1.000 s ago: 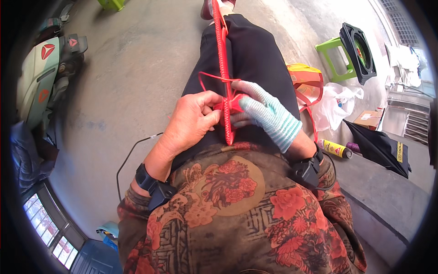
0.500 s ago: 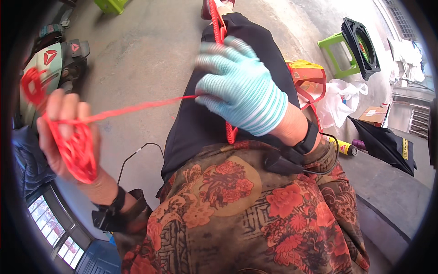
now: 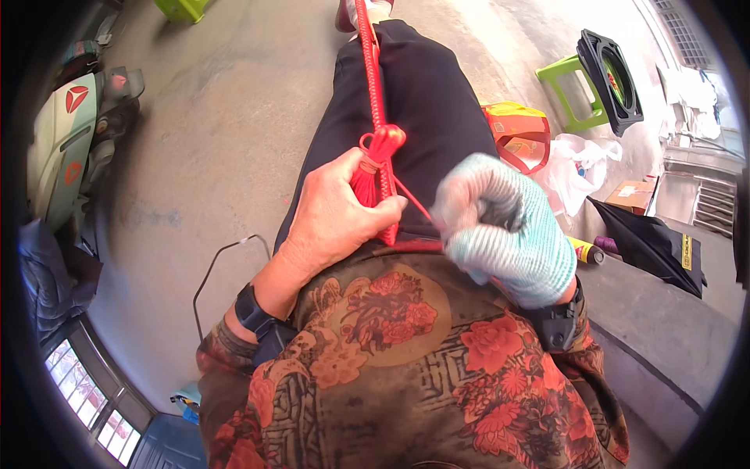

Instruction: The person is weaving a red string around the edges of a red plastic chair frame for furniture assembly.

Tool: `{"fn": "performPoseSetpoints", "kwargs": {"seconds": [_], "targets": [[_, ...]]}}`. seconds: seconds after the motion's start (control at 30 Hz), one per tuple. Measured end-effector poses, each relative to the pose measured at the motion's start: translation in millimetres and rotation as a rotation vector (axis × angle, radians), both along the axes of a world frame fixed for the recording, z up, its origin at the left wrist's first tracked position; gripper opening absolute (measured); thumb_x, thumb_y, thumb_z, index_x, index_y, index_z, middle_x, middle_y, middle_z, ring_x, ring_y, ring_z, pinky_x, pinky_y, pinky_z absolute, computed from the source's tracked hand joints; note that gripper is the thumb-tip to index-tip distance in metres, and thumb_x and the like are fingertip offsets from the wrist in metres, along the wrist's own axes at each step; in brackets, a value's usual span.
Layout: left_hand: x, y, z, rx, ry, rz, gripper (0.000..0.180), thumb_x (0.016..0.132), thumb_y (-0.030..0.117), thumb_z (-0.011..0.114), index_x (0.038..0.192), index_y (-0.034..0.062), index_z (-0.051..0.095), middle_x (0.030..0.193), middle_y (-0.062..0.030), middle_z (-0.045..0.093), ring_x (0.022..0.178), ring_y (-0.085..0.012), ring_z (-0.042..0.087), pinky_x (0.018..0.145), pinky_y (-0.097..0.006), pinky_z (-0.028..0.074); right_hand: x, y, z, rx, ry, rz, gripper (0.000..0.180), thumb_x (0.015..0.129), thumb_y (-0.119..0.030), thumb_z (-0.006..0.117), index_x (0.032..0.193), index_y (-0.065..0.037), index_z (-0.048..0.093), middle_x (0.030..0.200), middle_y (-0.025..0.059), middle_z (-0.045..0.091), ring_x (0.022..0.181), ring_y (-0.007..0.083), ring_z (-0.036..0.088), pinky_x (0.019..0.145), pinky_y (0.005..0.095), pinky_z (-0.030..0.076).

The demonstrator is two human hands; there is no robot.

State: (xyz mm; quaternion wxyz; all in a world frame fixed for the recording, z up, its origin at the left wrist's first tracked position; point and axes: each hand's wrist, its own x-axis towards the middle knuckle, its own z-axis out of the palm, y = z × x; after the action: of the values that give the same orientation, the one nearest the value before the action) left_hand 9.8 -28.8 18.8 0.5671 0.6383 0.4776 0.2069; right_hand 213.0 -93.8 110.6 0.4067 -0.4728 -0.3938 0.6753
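Observation:
A thick red braided cord (image 3: 372,86) runs from my foot up over my dark trousers to my waist. My bare left hand (image 3: 332,205) is closed around a wrapped bundle of thin red cord (image 3: 383,146), held against the braid. One thin strand stretches from the bundle to my right hand (image 3: 500,223), which wears a pale blue and white striped glove. Its fingers curl in and pinch that strand; they are slightly blurred. The lower part of the bundle is partly hidden by my left fingers.
A concrete ledge (image 3: 648,328) at my right bears a black umbrella (image 3: 652,244) and a yellow can (image 3: 582,250). Beyond are a red-yellow bag (image 3: 519,129), a white plastic bag (image 3: 582,168) and a green stool (image 3: 566,98). A pale scooter (image 3: 66,148) stands at the left.
My left hand has come from the far left to the middle, bringing the cord bundle to the braid. My gloved right hand has moved right and toward me with the strand.

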Motion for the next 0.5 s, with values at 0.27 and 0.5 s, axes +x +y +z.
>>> {"fn": "performPoseSetpoints", "kwargs": {"seconds": [0.27, 0.5], "targets": [[-23.7, 8.8, -4.1, -0.047, -0.224, 0.078, 0.026, 0.091, 0.023, 0.073, 0.106, 0.0028, 0.065, 0.104, -0.0038, 0.067, 0.080, -0.0092, 0.061, 0.067, -0.027, 0.052, 26.7, 24.0, -17.2, 0.055, 0.266, -0.392, 0.011, 0.090, -0.003, 0.059, 0.099, -0.009, 0.062, 0.087, 0.0034, 0.064, 0.064, 0.0068, 0.053, 0.055, 0.0202, 0.040], [-70.2, 27.6, 37.3, 0.660, 0.164, -0.012, 0.019, 0.088, 0.009, 0.069, 0.107, 0.0059, 0.069, 0.098, -0.0067, 0.065, 0.086, -0.0188, 0.064, 0.072, -0.032, 0.052, 25.6, 41.7, -93.8, 0.693, -1.099, 0.084, 0.014, 0.085, -0.001, 0.064, 0.091, -0.011, 0.071, 0.109, 0.0106, 0.068, 0.090, 0.0301, 0.069, 0.076, 0.0356, 0.056]]}}
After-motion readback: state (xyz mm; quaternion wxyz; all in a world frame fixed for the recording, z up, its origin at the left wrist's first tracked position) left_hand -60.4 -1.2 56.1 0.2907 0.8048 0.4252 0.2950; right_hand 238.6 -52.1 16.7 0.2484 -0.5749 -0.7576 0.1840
